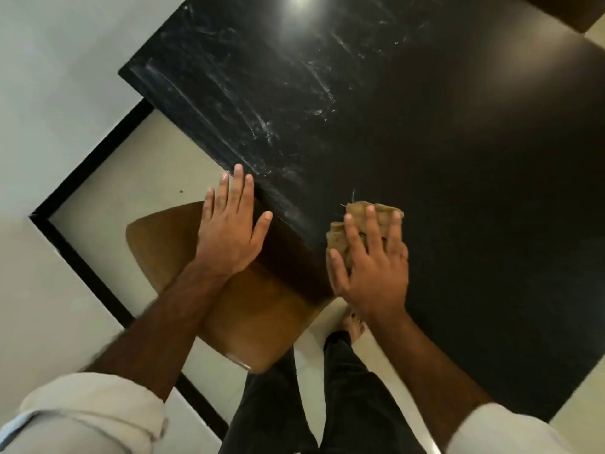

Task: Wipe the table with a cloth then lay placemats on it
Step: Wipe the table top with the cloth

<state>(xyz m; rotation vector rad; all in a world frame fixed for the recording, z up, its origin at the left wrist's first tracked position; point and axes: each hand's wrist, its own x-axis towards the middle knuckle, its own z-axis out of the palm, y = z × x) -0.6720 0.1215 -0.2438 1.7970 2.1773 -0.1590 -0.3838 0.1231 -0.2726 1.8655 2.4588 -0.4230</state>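
A black table (pixel 458 158) fills the upper right of the view, with whitish smears across its left part. My right hand (pixel 371 260) presses flat on a crumpled tan cloth (pixel 360 213) near the table's near left corner. The cloth sticks out beyond my fingertips and thumb. My left hand (pixel 230 224) lies flat with spread fingers at the table's left edge, fingertips touching the edge, holding nothing. No placemats are in view.
A brown wooden chair (pixel 242 309) stands under my left hand, tucked against the table's left side. The floor is pale tile with a black strip (pixel 82 178). My dark trousers and a bare foot (pixel 353 322) show below the table corner.
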